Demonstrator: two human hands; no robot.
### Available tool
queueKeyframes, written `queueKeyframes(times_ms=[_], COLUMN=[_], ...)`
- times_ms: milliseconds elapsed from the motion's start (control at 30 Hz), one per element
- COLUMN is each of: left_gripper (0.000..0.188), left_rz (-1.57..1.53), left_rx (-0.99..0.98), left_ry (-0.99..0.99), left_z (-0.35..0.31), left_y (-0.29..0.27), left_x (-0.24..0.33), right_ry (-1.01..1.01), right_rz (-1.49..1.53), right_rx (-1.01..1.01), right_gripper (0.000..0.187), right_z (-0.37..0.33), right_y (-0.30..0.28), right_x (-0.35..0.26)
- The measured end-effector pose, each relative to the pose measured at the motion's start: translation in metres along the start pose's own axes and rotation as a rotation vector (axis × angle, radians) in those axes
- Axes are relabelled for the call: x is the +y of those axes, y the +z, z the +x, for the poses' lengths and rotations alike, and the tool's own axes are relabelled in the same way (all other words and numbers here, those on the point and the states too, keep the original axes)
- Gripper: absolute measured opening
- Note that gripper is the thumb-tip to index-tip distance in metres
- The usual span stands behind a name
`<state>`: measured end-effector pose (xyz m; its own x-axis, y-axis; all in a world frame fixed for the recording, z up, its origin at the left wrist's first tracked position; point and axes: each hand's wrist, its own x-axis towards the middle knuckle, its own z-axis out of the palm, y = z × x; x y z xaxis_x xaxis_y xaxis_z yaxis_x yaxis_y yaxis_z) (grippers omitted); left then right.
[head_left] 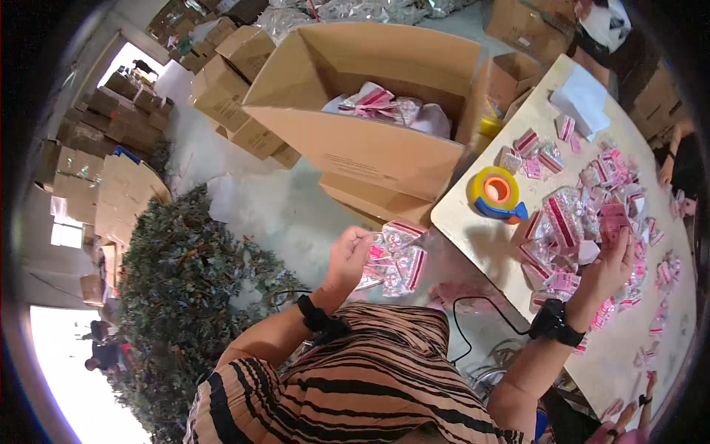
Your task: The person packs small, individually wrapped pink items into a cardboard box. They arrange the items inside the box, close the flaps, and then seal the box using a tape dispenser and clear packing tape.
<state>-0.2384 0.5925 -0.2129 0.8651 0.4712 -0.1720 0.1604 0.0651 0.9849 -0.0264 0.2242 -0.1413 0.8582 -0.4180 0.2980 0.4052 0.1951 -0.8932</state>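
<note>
My left hand point(347, 259) is closed on several clear plastic packets point(403, 259) with pink and white stripes, held over the gap between the open carton and the table. What is inside the packets is too small to tell. Over the table, my right hand point(612, 259) pinches a small pink packet point(613, 220) at the edge of a heap of similar packets point(560, 214). Each wrist wears a black band with a small device.
A large open carton point(355, 140) ahead holds some packets and white wrapping. On the table point(473, 244) lies a yellow tape roll point(495, 191) in a blue-and-orange dispenser. Dark green foliage point(185, 296) is heaped at left. Other people's hands point(629, 422) reach in at the right.
</note>
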Motion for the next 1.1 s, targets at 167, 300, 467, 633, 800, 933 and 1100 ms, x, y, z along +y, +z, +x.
queueKeyframes(times_ms=[167, 300, 467, 633, 800, 933, 1100], left_gripper=[0.009, 0.008, 0.009, 0.01, 0.011, 0.013, 0.015], left_rz=[-0.03, -0.107, -0.082, -0.184, -0.256, -0.199, -0.11], left_rx=[0.099, 0.123, 0.232, 0.334, 0.357, 0.412, 0.433], left_ry=[0.084, 0.105, 0.103, 0.093, 0.073, 0.103, 0.069], left_z=[-0.005, -0.007, -0.011, -0.012, -0.018, -0.019, -0.013], left_y=[-0.071, -0.136, -0.211, -0.254, -0.29, -0.302, -0.31], left_x=[0.0, -0.012, -0.022, -0.02, -0.035, -0.033, -0.035], right_ry=[0.027, 0.098, -0.257, -0.025, 0.027, -0.162, -0.429], right_rz=[-0.05, -0.005, -0.615, -0.211, 0.011, -0.096, -0.329], right_rx=[-0.121, -0.202, -0.303, -0.301, -0.172, -0.24, -0.112], right_gripper=[0.024, 0.029, 0.032, 0.027, 0.019, 0.023, 0.022], right_z=[-0.011, 0.022, 0.026, 0.071, 0.086, 0.082, 0.005], right_y=[0.029, -0.004, 0.001, 0.0, 0.033, 0.054, 0.128], right_x=[-0.024, -0.006, -0.012, -0.046, -0.099, -0.129, -0.165])
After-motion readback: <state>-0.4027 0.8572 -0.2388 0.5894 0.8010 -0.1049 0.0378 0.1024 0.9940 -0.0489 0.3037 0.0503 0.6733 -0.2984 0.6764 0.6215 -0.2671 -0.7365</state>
